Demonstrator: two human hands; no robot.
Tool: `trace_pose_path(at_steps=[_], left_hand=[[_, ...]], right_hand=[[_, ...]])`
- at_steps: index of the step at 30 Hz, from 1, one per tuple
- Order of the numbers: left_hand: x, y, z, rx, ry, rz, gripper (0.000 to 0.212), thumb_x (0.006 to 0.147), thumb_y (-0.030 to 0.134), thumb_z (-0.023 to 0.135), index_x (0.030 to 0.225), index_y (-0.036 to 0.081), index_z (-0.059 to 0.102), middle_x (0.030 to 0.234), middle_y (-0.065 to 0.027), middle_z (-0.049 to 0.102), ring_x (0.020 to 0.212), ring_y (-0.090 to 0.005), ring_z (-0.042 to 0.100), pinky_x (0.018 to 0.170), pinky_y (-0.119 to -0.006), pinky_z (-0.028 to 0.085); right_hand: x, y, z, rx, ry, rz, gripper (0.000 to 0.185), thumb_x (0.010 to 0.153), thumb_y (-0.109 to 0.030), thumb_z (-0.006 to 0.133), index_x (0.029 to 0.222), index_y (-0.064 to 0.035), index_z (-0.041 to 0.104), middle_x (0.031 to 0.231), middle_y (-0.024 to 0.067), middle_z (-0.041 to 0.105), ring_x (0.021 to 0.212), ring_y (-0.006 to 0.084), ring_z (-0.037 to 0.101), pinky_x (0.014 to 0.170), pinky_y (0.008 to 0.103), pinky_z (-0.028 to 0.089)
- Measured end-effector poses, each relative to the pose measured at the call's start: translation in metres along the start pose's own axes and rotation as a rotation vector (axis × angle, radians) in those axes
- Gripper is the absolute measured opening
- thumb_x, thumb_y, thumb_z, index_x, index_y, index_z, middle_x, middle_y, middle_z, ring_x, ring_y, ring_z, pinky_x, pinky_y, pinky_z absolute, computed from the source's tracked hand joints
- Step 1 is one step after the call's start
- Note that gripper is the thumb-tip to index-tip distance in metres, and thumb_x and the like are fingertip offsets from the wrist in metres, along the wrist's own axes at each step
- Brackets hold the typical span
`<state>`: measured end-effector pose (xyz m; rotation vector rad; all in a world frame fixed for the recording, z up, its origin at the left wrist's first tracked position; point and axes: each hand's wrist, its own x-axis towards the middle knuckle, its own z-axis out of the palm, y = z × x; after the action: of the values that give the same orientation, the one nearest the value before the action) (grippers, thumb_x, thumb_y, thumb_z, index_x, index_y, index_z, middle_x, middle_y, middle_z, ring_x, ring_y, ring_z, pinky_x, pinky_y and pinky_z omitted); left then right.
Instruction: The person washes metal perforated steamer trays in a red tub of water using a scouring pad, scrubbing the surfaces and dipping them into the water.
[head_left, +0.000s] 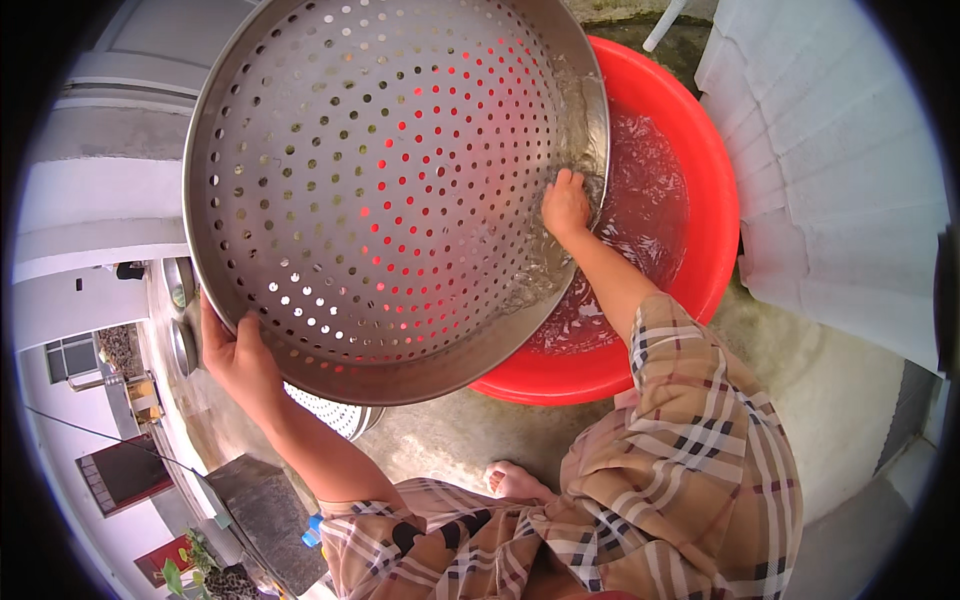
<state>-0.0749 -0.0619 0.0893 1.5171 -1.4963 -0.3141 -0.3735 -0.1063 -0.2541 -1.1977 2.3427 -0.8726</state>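
A large round perforated metal steamer tray (390, 187) is tilted, its right side dipping into a red plastic basin (712, 172). Water (641, 225) fills part of the basin and runs over the tray's lower right edge. My left hand (244, 364) grips the tray's rim at the lower left, with the thumb on the inside. Inside the tray, at its wet right wall, is my right hand (568, 204) with curled fingers. Whether those fingers hold anything is hidden.
Another perforated metal piece (330, 411) stands on the concrete floor (442, 435) below the tray. A pale ridged panel (817, 165) rises right of the basin. A white pipe (664, 26) is at the top. Metal pans (182, 346) lie at the left, near a dark slab (266, 517).
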Motion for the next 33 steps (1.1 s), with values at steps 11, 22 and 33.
trace_pose_path(at_steps=[11,22,33], left_hand=[[0.033,0.014,0.015,0.094,-0.084,0.076,0.056,0.074,-0.009,0.041,0.129,-0.005,0.049,0.106,-0.0086,0.063,0.091,-0.012,0.059,0.084,-0.022,0.044],[0.026,0.02,0.017,0.086,-0.034,0.046,0.055,0.074,-0.007,0.044,0.129,-0.004,0.051,0.105,-0.0071,0.062,0.087,-0.0111,0.058,0.077,-0.022,0.045],[0.022,0.022,0.012,0.113,-0.007,0.038,0.052,0.075,-0.006,0.046,0.127,-0.005,0.051,0.104,-0.0067,0.062,0.088,-0.0113,0.057,0.08,-0.022,0.044]], right_hand=[[0.091,-0.023,0.035,0.24,0.441,0.066,0.025,0.081,-0.011,0.06,0.103,-0.0024,0.054,0.102,0.0203,0.054,0.094,0.0396,0.056,0.079,0.0478,0.047],[0.089,-0.008,0.025,0.151,0.176,0.15,0.018,0.083,-0.012,0.059,0.099,-0.0037,0.057,0.096,0.0189,0.055,0.093,0.0384,0.058,0.081,0.0469,0.047],[0.127,-0.019,0.024,0.061,0.09,0.025,0.016,0.083,-0.015,0.054,0.094,-0.0058,0.062,0.098,0.0206,0.059,0.089,0.0407,0.06,0.08,0.0495,0.048]])
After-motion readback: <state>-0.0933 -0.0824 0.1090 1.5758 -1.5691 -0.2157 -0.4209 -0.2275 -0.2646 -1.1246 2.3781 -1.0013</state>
